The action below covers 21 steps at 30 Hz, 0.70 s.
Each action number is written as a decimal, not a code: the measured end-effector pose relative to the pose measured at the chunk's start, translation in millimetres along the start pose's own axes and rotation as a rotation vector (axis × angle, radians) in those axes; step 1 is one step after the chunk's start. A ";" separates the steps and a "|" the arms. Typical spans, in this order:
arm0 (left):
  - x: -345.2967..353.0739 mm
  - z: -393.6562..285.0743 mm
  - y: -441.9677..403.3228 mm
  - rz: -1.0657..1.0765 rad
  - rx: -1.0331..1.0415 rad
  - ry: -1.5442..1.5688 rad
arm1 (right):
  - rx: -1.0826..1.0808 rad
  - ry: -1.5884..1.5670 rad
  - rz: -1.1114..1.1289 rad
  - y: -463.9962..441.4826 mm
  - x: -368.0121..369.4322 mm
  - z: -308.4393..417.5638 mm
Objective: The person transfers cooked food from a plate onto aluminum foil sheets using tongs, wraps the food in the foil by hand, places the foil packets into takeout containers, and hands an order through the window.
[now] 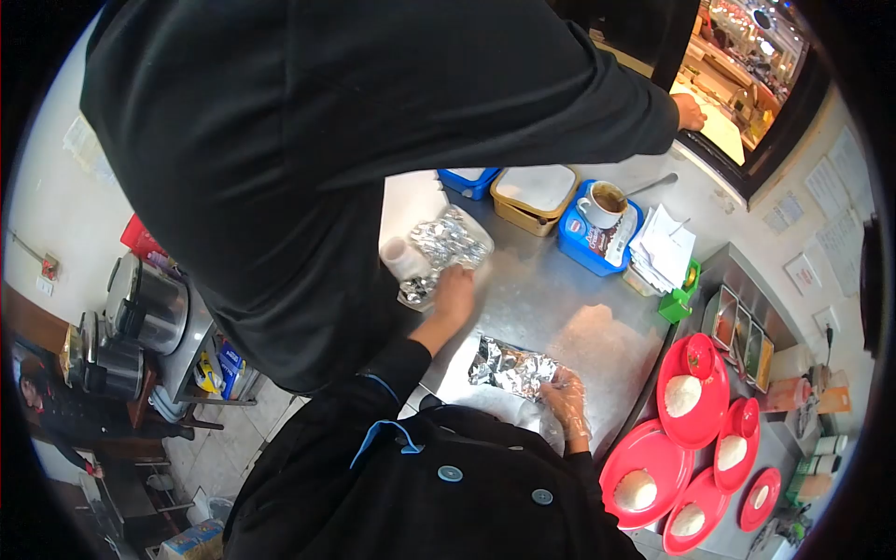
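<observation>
My left hand (pixel 455 295) reaches to the near edge of a clear plastic tray (pixel 481 238) that holds crumpled foil pieces (pixel 446 241) and a pale roll or cup (pixel 401 258). Its fingers look bent together at the tray's edge; what they grip is too small to tell. My right hand (pixel 565 401), in a clear plastic glove, pinches the right end of a foil-wrapped packet (pixel 511 368) on the steel counter (pixel 523 303).
A co-worker in black (pixel 280 140) leans across from the left, one hand (pixel 690 112) at the serving window. Lidded tubs (pixel 534 191), a cup (pixel 605 202) and papers (pixel 665 247) line the counter's back. Red plates (pixel 700 411) with rice stand right. Pots (pixel 145 303) are far left.
</observation>
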<state>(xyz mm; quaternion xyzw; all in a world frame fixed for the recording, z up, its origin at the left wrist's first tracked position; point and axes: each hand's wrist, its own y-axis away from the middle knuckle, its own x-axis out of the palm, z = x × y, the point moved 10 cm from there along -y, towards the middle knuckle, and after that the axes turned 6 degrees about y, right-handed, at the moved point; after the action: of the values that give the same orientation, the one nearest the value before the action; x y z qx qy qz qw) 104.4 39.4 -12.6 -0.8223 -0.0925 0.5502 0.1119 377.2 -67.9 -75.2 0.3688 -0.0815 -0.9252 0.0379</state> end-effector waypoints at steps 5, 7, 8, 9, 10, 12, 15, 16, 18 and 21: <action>10.8 -100.3 47.7 0.115 0.247 0.300 | -0.054 0.119 -0.063 10.5 -37.5 -27.4; -8.7 -123.6 63.7 0.155 0.251 0.435 | 0.066 0.107 0.005 13.5 -45.6 -58.5; -12.5 -128.5 74.7 0.178 0.241 0.558 | 0.102 0.116 0.004 20.7 -54.0 -67.7; 15.6 -116.6 89.6 0.287 0.224 0.611 | 0.155 -0.002 0.052 29.1 -62.8 -63.2; 30.9 -109.2 102.3 0.450 0.112 0.730 | 0.201 -0.124 0.091 35.6 -67.9 -59.2; 59.8 -102.5 135.5 0.791 -0.121 0.853 | 0.216 -0.069 0.072 45.4 -73.0 -52.3; 76.7 -98.5 153.8 0.779 -0.200 0.942 | -0.134 0.302 -0.020 50.5 -66.8 -1.2; 80.0 -98.0 153.3 0.759 -0.174 0.946 | -0.198 0.476 -0.102 51.8 -53.8 3.1; 83.1 -95.3 155.3 0.747 -0.201 0.940 | -0.284 0.578 -0.281 62.2 -39.1 19.6; 78.4 -99.4 151.4 0.684 -0.037 0.824 | -0.281 0.640 -0.225 66.5 -39.4 31.8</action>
<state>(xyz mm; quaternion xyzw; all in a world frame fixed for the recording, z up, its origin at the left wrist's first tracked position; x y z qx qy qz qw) 230.4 -92.2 -88.4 -0.9552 0.2224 0.1852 -0.0612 384.6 -124.3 -14.0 0.6376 0.1036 -0.7633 0.0097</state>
